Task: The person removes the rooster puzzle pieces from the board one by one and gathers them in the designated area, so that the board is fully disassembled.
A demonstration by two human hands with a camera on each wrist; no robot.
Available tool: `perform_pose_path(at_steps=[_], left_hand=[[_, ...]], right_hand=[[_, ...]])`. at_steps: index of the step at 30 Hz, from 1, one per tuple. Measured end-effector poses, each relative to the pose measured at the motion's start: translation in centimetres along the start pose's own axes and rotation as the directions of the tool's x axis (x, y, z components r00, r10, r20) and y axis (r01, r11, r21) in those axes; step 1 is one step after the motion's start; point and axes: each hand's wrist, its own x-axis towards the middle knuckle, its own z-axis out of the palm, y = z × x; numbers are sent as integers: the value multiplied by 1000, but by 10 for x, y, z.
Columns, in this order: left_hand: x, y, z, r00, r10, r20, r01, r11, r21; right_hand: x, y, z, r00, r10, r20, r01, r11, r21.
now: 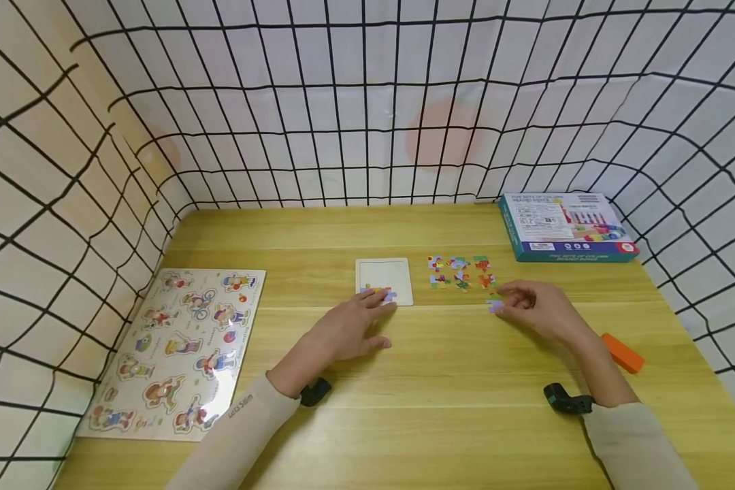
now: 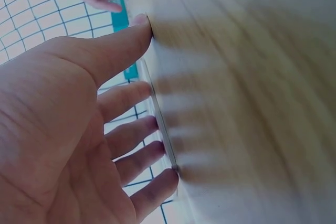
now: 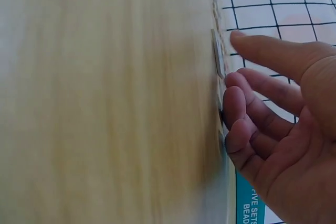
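Note:
In the head view my left hand [image 1: 350, 327] lies with fingers extended over the lower edge of a small square puzzle tray [image 1: 382, 271]. Its fingertips touch the tray and partly cover joined puzzle pieces [image 1: 388, 295] along the bottom. In the left wrist view, the fingers [image 2: 128, 132] are spread along the tray's edge, the thumb apart. My right hand [image 1: 535, 307] is at a purple puzzle piece [image 1: 493, 305] on the table. The right wrist view has the thumb and curled fingers [image 3: 234, 103] apart, beside a thin piece [image 3: 217, 53]. Neither visibly grips anything.
Several loose puzzle pieces [image 1: 462, 280] lie in rows right of the tray. A boxed bead set [image 1: 569, 228] stands at the back right, and an orange block [image 1: 623, 353] lies beside the right forearm. A large picture board [image 1: 177, 344] is at left. Black-grid white walls [image 1: 343, 102] surround the table.

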Motion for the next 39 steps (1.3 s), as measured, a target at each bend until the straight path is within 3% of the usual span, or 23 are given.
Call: perform_pose_path(at_steps=[6, 11, 17, 23, 29, 39], left_hand=[[0, -1, 0, 1000, 15, -15, -15, 1000, 13], [-2, -3, -2, 999, 27, -38, -27, 1000, 0], [-12, -10, -3, 998, 15, -59, -15, 1000, -8], [-21, -17, 0, 999, -9, -38, 9, 1000, -5], [-21, -16, -3, 1000, 6, -11, -6, 1000, -10], [-15, -10, -8, 999, -43, 12, 43, 999, 3]], right_hand=[[6, -12, 0, 1000, 15, -9, -15, 1000, 16], [17, -27, 7, 999, -37, -32, 39, 998, 54], [37, -47, 25, 996, -81, -34, 84, 990, 114], [55, -72, 45, 992, -125, -26, 128, 980, 155], [65, -92, 64, 985, -174, -7, 172, 963, 209], [71, -114, 86, 989, -140, 54, 121, 959, 258]])
